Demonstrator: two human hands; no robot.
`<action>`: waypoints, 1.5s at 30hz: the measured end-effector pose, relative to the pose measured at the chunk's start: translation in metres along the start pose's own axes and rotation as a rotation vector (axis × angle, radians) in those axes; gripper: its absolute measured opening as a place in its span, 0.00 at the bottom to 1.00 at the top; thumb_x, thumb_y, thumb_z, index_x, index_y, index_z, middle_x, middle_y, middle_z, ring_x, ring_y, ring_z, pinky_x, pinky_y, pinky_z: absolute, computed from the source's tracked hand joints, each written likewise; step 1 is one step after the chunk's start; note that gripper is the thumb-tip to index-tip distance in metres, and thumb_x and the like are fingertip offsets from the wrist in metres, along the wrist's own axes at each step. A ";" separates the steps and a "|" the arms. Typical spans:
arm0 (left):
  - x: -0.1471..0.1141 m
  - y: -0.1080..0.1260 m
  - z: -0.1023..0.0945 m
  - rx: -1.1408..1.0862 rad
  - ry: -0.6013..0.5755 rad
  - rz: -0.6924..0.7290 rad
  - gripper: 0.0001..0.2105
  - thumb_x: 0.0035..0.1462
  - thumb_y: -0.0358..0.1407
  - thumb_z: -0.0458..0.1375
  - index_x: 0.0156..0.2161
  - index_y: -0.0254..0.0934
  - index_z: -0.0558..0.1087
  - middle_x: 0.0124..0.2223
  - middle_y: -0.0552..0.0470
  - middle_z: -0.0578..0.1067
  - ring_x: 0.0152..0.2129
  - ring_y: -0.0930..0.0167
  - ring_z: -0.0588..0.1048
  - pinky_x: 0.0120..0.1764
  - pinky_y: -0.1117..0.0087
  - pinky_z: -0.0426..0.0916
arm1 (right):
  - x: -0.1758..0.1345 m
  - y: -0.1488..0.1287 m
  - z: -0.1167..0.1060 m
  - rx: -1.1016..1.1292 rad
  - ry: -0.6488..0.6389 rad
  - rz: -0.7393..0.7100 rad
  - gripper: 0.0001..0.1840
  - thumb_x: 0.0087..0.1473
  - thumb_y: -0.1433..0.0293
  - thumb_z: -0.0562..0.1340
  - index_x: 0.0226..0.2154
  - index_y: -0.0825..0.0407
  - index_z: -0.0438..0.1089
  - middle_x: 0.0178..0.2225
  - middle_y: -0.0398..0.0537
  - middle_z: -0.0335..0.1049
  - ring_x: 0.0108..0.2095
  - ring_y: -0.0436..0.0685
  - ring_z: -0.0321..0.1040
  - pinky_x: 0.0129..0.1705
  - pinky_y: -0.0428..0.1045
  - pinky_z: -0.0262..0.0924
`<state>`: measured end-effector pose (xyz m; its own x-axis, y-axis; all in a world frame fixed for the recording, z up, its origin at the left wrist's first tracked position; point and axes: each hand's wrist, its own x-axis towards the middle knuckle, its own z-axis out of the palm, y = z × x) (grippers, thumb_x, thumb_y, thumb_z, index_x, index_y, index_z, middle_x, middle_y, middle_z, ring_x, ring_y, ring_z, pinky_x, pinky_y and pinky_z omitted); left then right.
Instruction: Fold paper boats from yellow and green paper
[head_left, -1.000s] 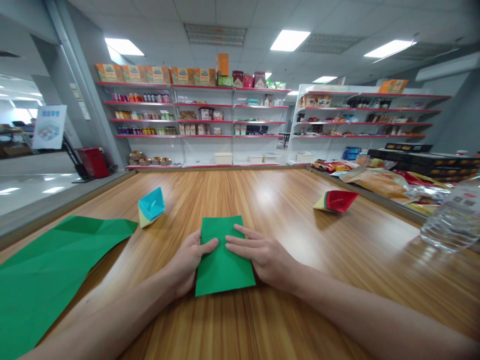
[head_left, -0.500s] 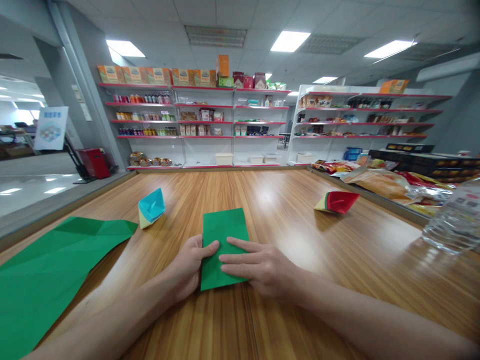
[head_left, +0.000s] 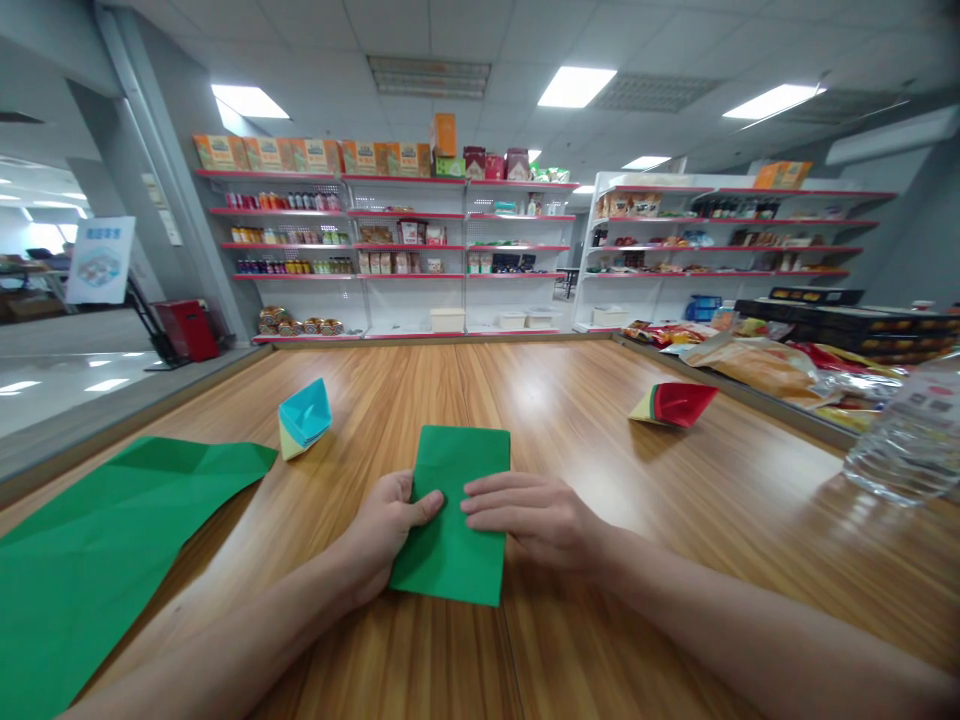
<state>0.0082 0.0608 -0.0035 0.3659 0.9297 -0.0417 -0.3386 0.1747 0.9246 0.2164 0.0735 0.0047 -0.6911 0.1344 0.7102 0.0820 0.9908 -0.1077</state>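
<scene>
A folded rectangle of green paper is between my two hands in the middle of the view. My left hand grips its left edge, thumb on top and the other fingers hidden beneath. Across its right edge lies my right hand, fingers close together on the upper face; its thumb is out of sight, apparently under the paper. To the left is a large creased green sheet. A blue and yellow folded paper piece stands beyond my left hand. Farther right sits a red, green and yellow folded paper piece.
The wooden table has a raised rim. At its right edge stands a clear plastic bottle. Beyond that rim are snack packets and black boxes. Stocked shelves line the back, and a sign is at left.
The green paper has turned clockwise and shifted slightly right and nearer me. My right hand's fingers, spread before, are now closer together and nearer the paper's right edge. The left hand keeps its grip.
</scene>
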 end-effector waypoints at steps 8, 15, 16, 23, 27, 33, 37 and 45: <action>-0.001 0.003 0.001 0.041 0.005 0.022 0.16 0.42 0.35 0.67 0.36 0.28 0.74 0.34 0.42 0.78 0.27 0.64 0.76 0.30 0.67 0.70 | 0.007 -0.011 0.002 0.106 0.078 0.054 0.13 0.56 0.80 0.53 0.39 0.57 0.71 0.36 0.55 0.74 0.43 0.54 0.70 0.43 0.51 0.68; 0.000 0.003 0.000 0.104 0.031 0.024 0.16 0.42 0.36 0.67 0.38 0.28 0.74 0.33 0.44 0.78 0.26 0.66 0.76 0.29 0.69 0.69 | 0.006 -0.009 0.003 0.022 0.232 0.177 0.10 0.54 0.78 0.59 0.38 0.54 0.72 0.34 0.52 0.75 0.37 0.54 0.70 0.39 0.51 0.68; 0.000 0.002 0.001 0.094 0.015 0.038 0.16 0.43 0.35 0.66 0.37 0.29 0.74 0.33 0.44 0.78 0.26 0.66 0.76 0.30 0.69 0.69 | 0.006 -0.011 0.005 0.034 0.187 0.159 0.10 0.54 0.79 0.58 0.38 0.54 0.71 0.35 0.52 0.75 0.37 0.54 0.70 0.38 0.50 0.67; 0.000 0.003 0.004 0.109 0.038 0.040 0.15 0.44 0.35 0.66 0.37 0.28 0.73 0.30 0.45 0.79 0.23 0.68 0.75 0.28 0.70 0.68 | 0.002 -0.004 0.006 0.063 0.203 0.184 0.08 0.54 0.78 0.59 0.35 0.55 0.72 0.35 0.52 0.74 0.36 0.52 0.71 0.38 0.47 0.68; 0.001 0.005 0.002 0.093 0.088 0.043 0.17 0.46 0.37 0.65 0.40 0.28 0.73 0.33 0.43 0.79 0.24 0.67 0.76 0.28 0.71 0.68 | -0.001 0.004 0.003 0.002 0.317 0.459 0.06 0.51 0.72 0.63 0.34 0.51 0.74 0.45 0.52 0.69 0.43 0.55 0.68 0.41 0.50 0.68; -0.001 0.000 0.002 0.085 0.020 0.065 0.21 0.46 0.38 0.65 0.45 0.29 0.71 0.40 0.40 0.77 0.34 0.61 0.76 0.36 0.65 0.70 | -0.007 0.005 0.013 0.244 0.159 0.607 0.15 0.51 0.72 0.61 0.44 0.47 0.72 0.46 0.50 0.68 0.45 0.55 0.68 0.43 0.51 0.67; -0.003 0.000 0.004 0.156 -0.026 0.129 0.23 0.49 0.37 0.63 0.50 0.30 0.68 0.41 0.40 0.77 0.33 0.63 0.77 0.36 0.65 0.71 | -0.006 0.001 0.018 0.465 0.092 0.521 0.12 0.53 0.72 0.60 0.39 0.47 0.75 0.42 0.47 0.73 0.43 0.55 0.70 0.46 0.51 0.66; -0.012 0.007 0.007 0.203 -0.105 0.203 0.19 0.48 0.41 0.63 0.45 0.33 0.74 0.42 0.41 0.77 0.40 0.60 0.75 0.39 0.63 0.72 | -0.003 0.005 0.009 0.569 0.385 0.764 0.07 0.46 0.68 0.66 0.32 0.49 0.77 0.32 0.47 0.77 0.34 0.55 0.72 0.38 0.50 0.67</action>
<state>0.0078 0.0483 0.0065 0.3998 0.8985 0.1812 -0.2378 -0.0892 0.9672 0.2122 0.0783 -0.0045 -0.3113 0.8216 0.4776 -0.0185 0.4973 -0.8674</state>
